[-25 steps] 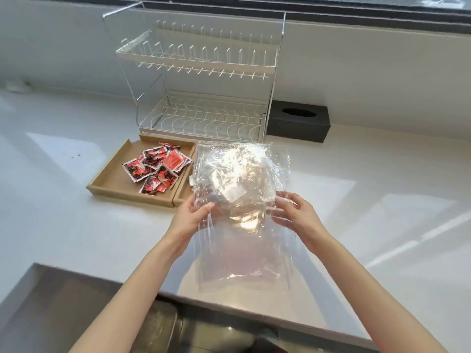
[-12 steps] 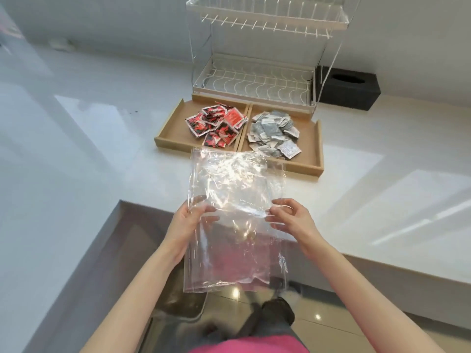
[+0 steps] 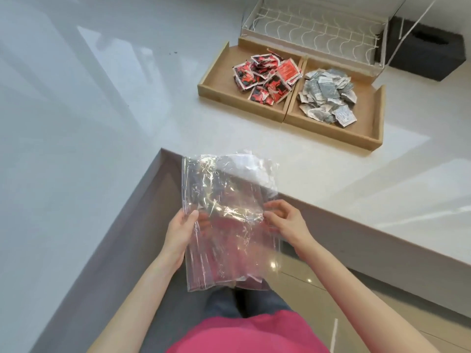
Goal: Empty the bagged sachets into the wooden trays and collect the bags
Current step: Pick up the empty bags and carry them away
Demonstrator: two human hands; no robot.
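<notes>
Two hands pinch the clear bags (image 3: pixel 226 220) at mid-height: left hand (image 3: pixel 179 231) on the left edge, right hand (image 3: pixel 288 225) on the right. Bags held upright-flat before the counter edge (image 3: pixel 356 233), long axis running away from the body. Two wooden trays (image 3: pixel 219 80) beyond: red sachets (image 3: pixel 265 77) left, grey sachets (image 3: pixel 327 95) right.

The white table (image 3: pixel 107 128) is glossy and bends around an inner corner. On it lie two wooden trays, touching side by side: the left tray (image 3: pixel 219 82) holds red sachets (image 3: pixel 265 80), the right tray (image 3: pixel 367 115) grey sachets (image 3: pixel 327 98). Just behind the trays stands a wire dish rack (image 3: pixel 313 34), and right of the rack a black box (image 3: pixel 425 54).
</notes>
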